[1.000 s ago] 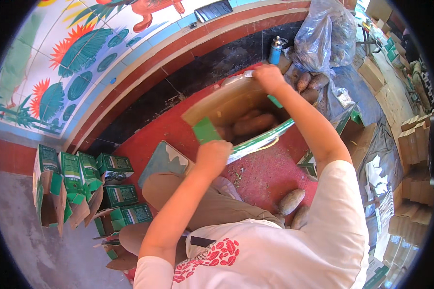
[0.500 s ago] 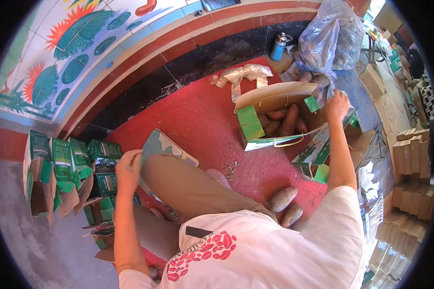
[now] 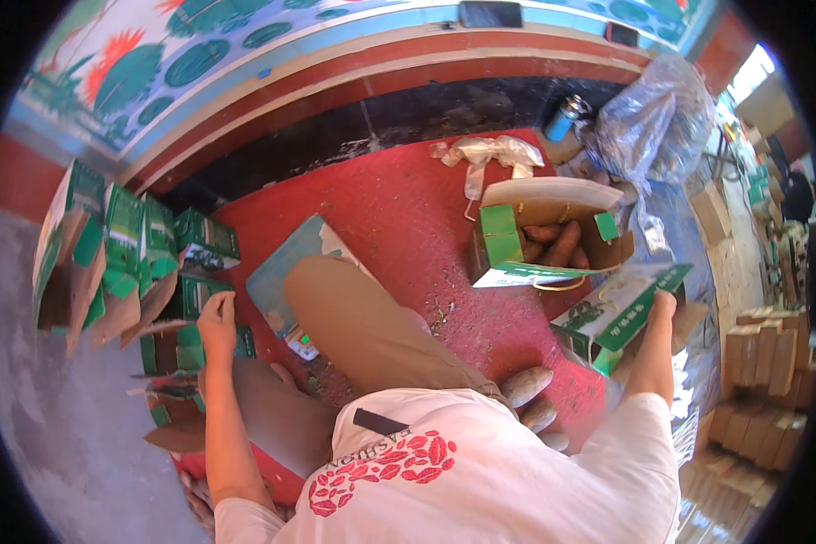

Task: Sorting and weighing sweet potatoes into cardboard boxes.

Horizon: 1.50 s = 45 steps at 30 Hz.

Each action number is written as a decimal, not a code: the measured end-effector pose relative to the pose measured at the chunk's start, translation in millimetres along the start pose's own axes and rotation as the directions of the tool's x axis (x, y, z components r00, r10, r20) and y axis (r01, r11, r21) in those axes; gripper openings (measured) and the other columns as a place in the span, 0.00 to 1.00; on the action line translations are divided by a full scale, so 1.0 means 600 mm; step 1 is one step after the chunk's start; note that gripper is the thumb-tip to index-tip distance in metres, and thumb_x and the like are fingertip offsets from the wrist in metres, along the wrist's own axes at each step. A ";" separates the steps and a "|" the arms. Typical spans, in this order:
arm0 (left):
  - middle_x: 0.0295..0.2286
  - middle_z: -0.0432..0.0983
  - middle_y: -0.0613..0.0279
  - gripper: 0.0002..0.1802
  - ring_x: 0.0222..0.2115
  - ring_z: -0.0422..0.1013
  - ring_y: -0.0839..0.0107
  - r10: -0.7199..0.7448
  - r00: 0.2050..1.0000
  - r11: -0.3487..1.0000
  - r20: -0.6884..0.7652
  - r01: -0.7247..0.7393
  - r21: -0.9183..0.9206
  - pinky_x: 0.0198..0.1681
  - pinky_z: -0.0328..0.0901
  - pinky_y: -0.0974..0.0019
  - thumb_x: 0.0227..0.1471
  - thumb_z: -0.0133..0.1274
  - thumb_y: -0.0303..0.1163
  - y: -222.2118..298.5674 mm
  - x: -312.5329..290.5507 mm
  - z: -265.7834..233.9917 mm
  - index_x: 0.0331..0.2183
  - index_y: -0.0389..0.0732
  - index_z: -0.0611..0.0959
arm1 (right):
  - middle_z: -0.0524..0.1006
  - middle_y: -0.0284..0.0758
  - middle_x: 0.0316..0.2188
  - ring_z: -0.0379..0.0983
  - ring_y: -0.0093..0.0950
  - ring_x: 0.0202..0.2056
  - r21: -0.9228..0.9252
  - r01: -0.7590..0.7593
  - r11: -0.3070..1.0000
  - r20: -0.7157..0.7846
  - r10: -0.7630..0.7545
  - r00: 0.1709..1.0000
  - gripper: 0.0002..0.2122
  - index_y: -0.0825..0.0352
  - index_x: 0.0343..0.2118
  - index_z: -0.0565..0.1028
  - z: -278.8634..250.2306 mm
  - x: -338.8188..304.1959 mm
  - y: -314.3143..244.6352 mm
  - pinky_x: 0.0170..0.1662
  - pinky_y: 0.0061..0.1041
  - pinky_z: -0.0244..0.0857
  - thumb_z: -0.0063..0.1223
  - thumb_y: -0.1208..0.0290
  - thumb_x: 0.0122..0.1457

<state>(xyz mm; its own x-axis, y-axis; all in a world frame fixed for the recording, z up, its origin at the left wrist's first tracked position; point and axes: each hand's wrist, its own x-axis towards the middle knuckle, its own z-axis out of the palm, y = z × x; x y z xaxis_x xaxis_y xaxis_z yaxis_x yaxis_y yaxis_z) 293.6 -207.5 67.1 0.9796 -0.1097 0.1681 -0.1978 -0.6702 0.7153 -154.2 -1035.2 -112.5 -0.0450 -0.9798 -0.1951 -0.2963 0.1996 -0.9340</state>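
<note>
My left hand [image 3: 216, 326] hangs beside the green cartons [image 3: 210, 240] at left, its fingers drawn together with nothing visible in them. At right, my right hand [image 3: 663, 306] grips the upper edge of a green-and-white cardboard carton [image 3: 618, 313], which tilts on the floor; part of the fingers is hidden. Behind it stands an open carton [image 3: 517, 275] with green flaps and a yellow cord handle, holding several reddish-brown sweet potatoes [image 3: 565, 245]. By my knee lies a flat, worn blue scale [image 3: 276, 263], with a small lit display.
Loose sweet potatoes [image 3: 527, 385] lie by my leg on the red mat [image 3: 408, 208]. White plastic bags [image 3: 494, 154], a blue flask [image 3: 564, 118] and a large clear plastic sack [image 3: 653, 118] are near the wall. Brown cartons [image 3: 762, 358] are stacked far right.
My left hand has moved left and down, from beside the scale toward the green cartons. My right hand has come down onto the tilted carton. The whole view has shifted.
</note>
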 end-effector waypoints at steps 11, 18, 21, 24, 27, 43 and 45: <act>0.35 0.74 0.52 0.07 0.37 0.70 0.57 0.154 0.964 0.979 -0.214 -0.120 0.165 0.42 0.63 0.63 0.47 0.50 0.28 -0.011 -0.032 -0.039 0.30 0.36 0.78 | 0.73 0.50 0.38 0.69 0.46 0.40 -0.787 0.539 0.298 0.177 -0.729 0.662 0.18 0.70 0.41 0.72 0.140 -0.311 -0.479 0.41 0.40 0.62 0.40 0.62 0.54; 0.39 0.72 0.51 0.08 0.41 0.69 0.57 0.087 0.957 0.991 -0.277 -0.054 0.123 0.45 0.62 0.63 0.46 0.51 0.27 0.001 -0.048 -0.070 0.31 0.37 0.77 | 0.74 0.47 0.36 0.71 0.44 0.37 -0.399 0.915 -0.059 0.352 -0.931 0.094 0.13 0.68 0.41 0.72 0.281 -0.607 -0.589 0.38 0.34 0.64 0.45 0.66 0.57; 0.39 0.72 0.51 0.08 0.40 0.69 0.57 0.066 0.944 0.995 -0.323 -0.040 0.087 0.44 0.63 0.63 0.45 0.51 0.27 -0.006 -0.055 -0.083 0.32 0.36 0.77 | 0.75 0.46 0.32 0.72 0.44 0.33 -0.239 0.965 -0.108 0.330 -0.944 -0.023 0.10 0.67 0.40 0.73 0.372 -0.729 -0.604 0.33 0.33 0.65 0.47 0.72 0.56; 0.38 0.72 0.53 0.11 0.38 0.70 0.61 0.015 0.934 0.999 -0.356 -0.032 -0.040 0.41 0.65 0.65 0.45 0.52 0.26 -0.001 -0.056 -0.084 0.34 0.36 0.77 | 0.75 0.46 0.29 0.72 0.43 0.30 0.130 0.960 -0.249 0.276 -0.921 -0.276 0.12 0.65 0.42 0.72 0.486 -0.793 -0.607 0.32 0.34 0.65 0.51 0.74 0.52; 0.37 0.72 0.54 0.12 0.37 0.71 0.64 -0.007 0.921 0.998 -0.390 -0.020 -0.065 0.40 0.65 0.66 0.45 0.52 0.26 -0.001 -0.057 -0.087 0.36 0.37 0.77 | 0.73 0.49 0.25 0.71 0.46 0.25 0.309 0.906 -0.290 0.298 -0.875 -0.381 0.12 0.65 0.42 0.71 0.595 -0.903 -0.588 0.28 0.36 0.64 0.50 0.72 0.53; 0.49 0.56 0.46 0.41 0.48 0.60 0.53 -0.165 0.855 0.986 -0.491 0.159 -0.055 0.52 0.56 0.58 0.37 0.56 0.24 0.011 -0.055 -0.101 0.54 0.39 0.57 | 0.70 0.30 0.21 0.70 0.28 0.26 0.655 0.578 -0.487 0.364 -0.467 -0.806 0.05 0.59 0.25 0.68 0.732 -1.166 -0.330 0.30 0.27 0.60 0.47 0.73 0.42; 0.50 0.55 0.44 0.44 0.51 0.55 0.49 0.044 0.900 0.983 -0.433 0.039 0.180 0.54 0.53 0.57 0.34 0.58 0.23 0.001 -0.053 -0.097 0.55 0.41 0.57 | 0.71 0.30 0.22 0.71 0.28 0.27 0.655 0.587 -0.476 0.416 -0.420 -0.806 0.05 0.59 0.25 0.69 0.728 -1.163 -0.308 0.31 0.27 0.60 0.48 0.72 0.43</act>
<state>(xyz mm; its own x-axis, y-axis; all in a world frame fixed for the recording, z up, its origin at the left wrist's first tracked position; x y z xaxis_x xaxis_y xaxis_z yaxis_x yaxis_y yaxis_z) 260.4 -161.4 101.7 0.8583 0.1899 0.4767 -0.1504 -0.7951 0.5875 348.5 -381.5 65.5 0.5579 0.7125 0.4254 0.7398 -0.6594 0.1341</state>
